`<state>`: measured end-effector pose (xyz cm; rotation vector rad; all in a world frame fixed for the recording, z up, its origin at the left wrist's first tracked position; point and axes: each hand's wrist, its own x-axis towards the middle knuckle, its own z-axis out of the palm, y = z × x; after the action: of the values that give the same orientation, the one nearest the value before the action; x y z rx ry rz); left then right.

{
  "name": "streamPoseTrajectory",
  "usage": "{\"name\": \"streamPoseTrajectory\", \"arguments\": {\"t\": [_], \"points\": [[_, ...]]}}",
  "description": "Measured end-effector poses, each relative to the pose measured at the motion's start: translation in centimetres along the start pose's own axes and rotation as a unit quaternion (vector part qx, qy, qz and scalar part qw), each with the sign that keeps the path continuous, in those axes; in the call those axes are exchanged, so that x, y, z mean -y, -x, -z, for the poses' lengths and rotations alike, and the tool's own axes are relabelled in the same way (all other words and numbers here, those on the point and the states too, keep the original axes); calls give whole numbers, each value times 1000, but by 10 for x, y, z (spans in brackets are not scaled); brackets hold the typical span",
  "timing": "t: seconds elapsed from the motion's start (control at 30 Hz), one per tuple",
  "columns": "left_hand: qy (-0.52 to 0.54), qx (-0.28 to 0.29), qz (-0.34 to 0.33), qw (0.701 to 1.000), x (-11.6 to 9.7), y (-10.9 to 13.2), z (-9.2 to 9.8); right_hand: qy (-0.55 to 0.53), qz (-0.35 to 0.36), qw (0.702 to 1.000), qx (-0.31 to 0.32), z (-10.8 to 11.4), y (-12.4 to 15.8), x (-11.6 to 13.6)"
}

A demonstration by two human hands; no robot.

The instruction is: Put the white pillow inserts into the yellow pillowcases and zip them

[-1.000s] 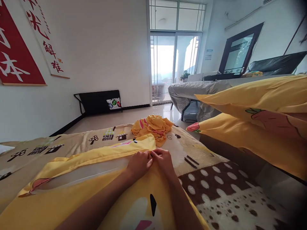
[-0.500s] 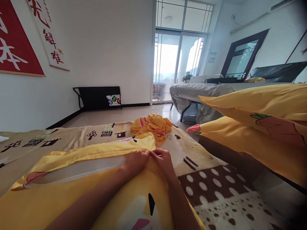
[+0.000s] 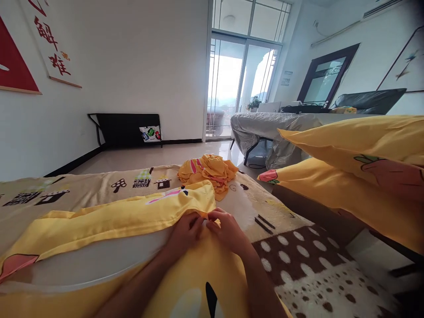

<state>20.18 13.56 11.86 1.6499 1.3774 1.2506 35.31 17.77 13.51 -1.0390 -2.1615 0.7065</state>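
A yellow pillowcase [image 3: 129,216] with cartoon prints lies before me, its long opening gaping toward the left. White pillow filling [image 3: 96,256] shows through that gap. At the right end of the opening, my left hand [image 3: 187,232] has its fingers closed on the fabric edge. Right beside it, almost touching, my right hand [image 3: 228,229] pinches the same corner with thumb and fingers. Whatever small part lies between the fingertips is hidden. Just beyond the hands sits a crumpled yellow-orange cloth [image 3: 210,172].
Underneath is a beige and brown patterned blanket [image 3: 255,205]. Yellow pillows [image 3: 347,176] with carrot prints are stacked at the right. Behind them stands a table with a grey plastic cover [image 3: 245,130]. A black folded frame [image 3: 122,130] leans against the far wall.
The camera view has shifted slightly. The pillowcase opening gapes wider at the left, and my left hand has drawn slightly toward me. Both hands stay at the corner.
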Motion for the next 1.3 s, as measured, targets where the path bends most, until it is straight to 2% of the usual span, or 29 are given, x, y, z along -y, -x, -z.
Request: {"name": "streamPoseTrajectory", "arguments": {"t": [0.27, 0.6, 0.83, 1.3], "points": [[125, 32, 82, 988, 5, 1, -1, 21, -13, 1000, 18, -7, -1, 2], [188, 25, 76, 979, 0, 7, 1, -21, -25, 999, -12, 2, 1, 0], [197, 15, 60, 978, 3, 7, 2, 4, -50, 999, 19, 3, -1, 4], [151, -12, 73, 986, 2, 8, 1, -93, -64, 994, 12, -5, -5, -9]]}}
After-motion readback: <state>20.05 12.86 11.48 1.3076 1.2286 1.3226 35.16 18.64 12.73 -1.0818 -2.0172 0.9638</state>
